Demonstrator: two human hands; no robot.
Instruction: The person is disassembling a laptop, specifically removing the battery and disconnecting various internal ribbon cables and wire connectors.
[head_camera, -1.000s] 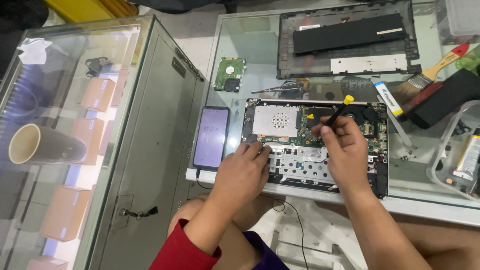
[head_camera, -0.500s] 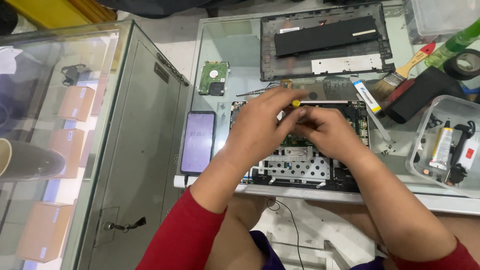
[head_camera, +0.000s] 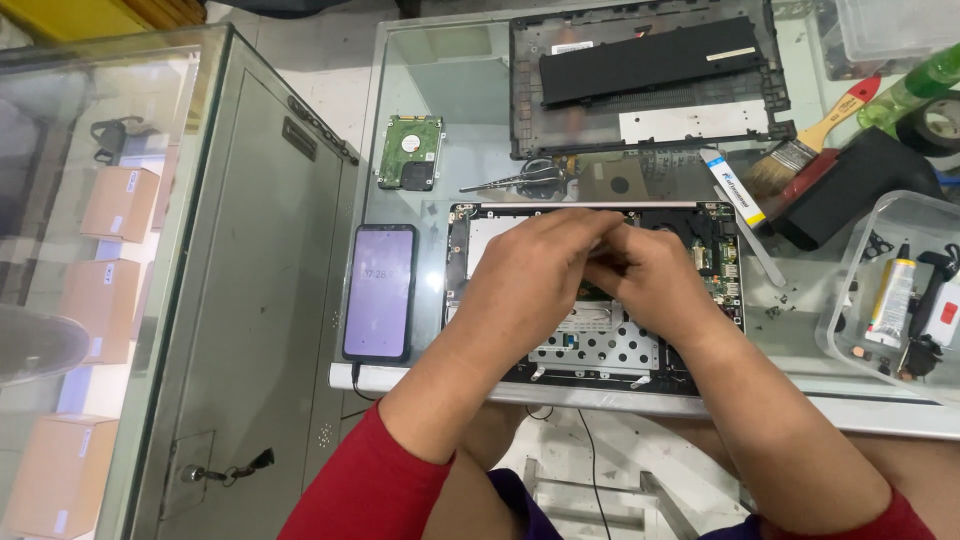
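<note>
On the glass table, going left to right, a phone with a lit screen lies flat just beside the opened laptop, its cable hanging off the near edge; an elbow could catch it and drag it down. Both hands meet over the middle of the laptop's bare board. The left hand lies palm down with fingers curled toward the right hand, whose fingers are bunched; what either one pinches, I cannot tell, since the knuckles hide it. Pressing this close over exposed parts, a slip could scratch the board or flick a small part away. Behind lie a bare hard drive, scissors and the laptop's bottom cover. To the right, a paintbrush and a clear tub of tubes crowd the space.
</note>
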